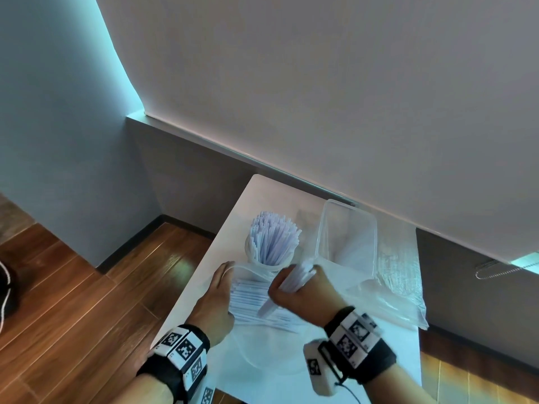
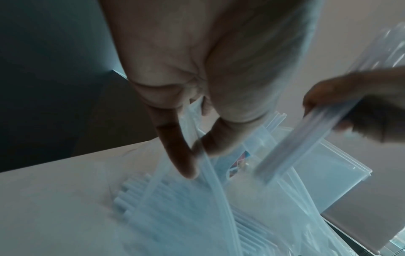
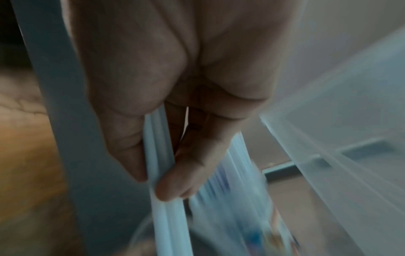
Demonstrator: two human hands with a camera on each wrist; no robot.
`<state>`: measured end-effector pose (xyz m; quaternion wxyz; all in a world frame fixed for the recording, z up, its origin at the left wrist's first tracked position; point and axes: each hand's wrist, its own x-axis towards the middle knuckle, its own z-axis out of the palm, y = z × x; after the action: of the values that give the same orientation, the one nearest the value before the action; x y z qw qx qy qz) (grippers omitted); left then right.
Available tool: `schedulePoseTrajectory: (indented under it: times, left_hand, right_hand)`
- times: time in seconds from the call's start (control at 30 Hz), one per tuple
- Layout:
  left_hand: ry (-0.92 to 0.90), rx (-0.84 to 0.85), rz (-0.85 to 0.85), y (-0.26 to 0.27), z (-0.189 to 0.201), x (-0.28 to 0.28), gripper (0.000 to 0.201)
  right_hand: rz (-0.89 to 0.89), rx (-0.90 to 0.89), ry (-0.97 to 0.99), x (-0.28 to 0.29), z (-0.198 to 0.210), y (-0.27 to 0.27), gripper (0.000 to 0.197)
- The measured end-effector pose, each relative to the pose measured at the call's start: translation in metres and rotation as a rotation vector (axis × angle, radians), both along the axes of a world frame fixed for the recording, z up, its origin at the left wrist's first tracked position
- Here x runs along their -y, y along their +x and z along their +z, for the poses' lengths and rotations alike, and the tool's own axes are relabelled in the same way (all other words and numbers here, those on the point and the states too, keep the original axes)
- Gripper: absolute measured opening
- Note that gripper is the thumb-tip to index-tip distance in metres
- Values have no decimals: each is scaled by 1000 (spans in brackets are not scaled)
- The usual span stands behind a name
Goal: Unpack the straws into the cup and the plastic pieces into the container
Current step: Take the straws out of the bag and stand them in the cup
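We note the desk [image 1: 262, 193] as smooth white laminate with a faint sheen. The floor [image 1: 87, 287] is glossy varnished wood in reddish-brown planks. The straws [image 1: 274, 237] look like matt white paper wrapping, the same on the loose pile [image 1: 250, 298]. The cup [image 1: 253, 255] seems translucent white plastic. The container [image 1: 347, 237] is clear, smooth plastic. The bag [image 1: 399, 287] is thin, crinkled, shiny film. The wrist straps [image 1: 166, 371] are black cloth. The wall [image 1: 320, 83] is matt.
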<state>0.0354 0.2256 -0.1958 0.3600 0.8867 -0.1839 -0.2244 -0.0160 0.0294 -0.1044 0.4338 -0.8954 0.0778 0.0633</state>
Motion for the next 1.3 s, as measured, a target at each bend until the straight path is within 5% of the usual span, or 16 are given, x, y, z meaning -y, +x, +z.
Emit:
schedulePoseTrajectory:
  times: [0.13, 0.27, 0.4, 0.5, 0.7, 0.83, 1.0, 1.3]
  left_hand:
    - [6, -6, -21, -3, 5, 0, 102]
    - [19, -15, -10, -3, 3, -1, 105]
    - [37, -20, -9, -5, 7, 0, 106]
    - [41, -22, -1, -5, 11, 1, 106]
    - [48, -24, -1, -8, 19, 1, 104]
    - [50, -23, -7, -8, 19, 1, 106]
    - [55, -51, 3, -8, 17, 0, 107]
    - [84, -50, -12, -8, 11, 1, 110]
  right_hand:
    - [23, 146, -56, 22, 64, 25, 7]
    - [-36, 232, -111, 34, 88, 52, 7]
    - [8, 53, -155, 26, 60, 73, 7]
    - [18, -54, -240, 22, 37, 81, 30]
    - [-109, 181, -250, 33, 35, 91, 57]
    - [-188, 348, -174, 33, 31, 88, 48]
    - [11, 323, -352, 17, 0, 75, 33]
    - [218, 178, -626, 0, -14, 59, 62]
